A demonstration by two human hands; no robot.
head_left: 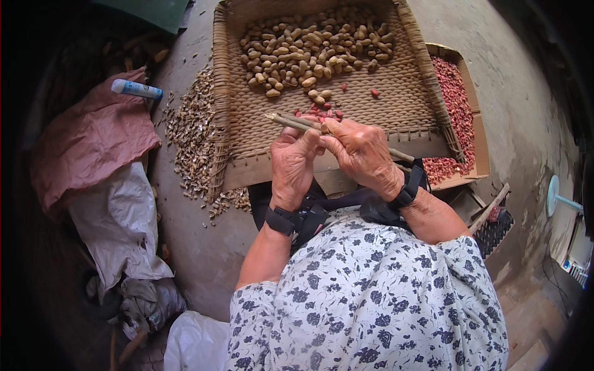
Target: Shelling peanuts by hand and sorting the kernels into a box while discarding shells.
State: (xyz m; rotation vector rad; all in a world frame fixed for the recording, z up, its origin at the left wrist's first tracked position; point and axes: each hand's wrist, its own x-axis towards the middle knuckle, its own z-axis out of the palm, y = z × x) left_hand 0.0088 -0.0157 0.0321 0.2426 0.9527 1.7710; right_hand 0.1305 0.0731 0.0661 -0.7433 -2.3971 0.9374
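Note:
My left hand point(294, 157) is closed at the near end of a shallow woven tray point(260, 148), with thumb raised against a pair of pale wooden sticks point(284, 120). My right hand point(359, 148) grips the sticks just to the right, its thumb close to my left thumb; whether anything sits pinched between the sticks is hidden by my fingers. Loose red kernels point(328, 113) lie on the tray beyond my hands, with a few peanuts in shells point(320, 99) beside them and a larger heap of unshelled peanuts point(297, 55) toward the far end.
A cardboard box of red kernels point(451, 105) stands right of the tray. Broken shells point(192, 136) cover the concrete floor to the left. Farther left lie pink and white sacks point(99, 154) and a blue-white tube point(136, 88). A pale blue object point(550, 196) stands at the right.

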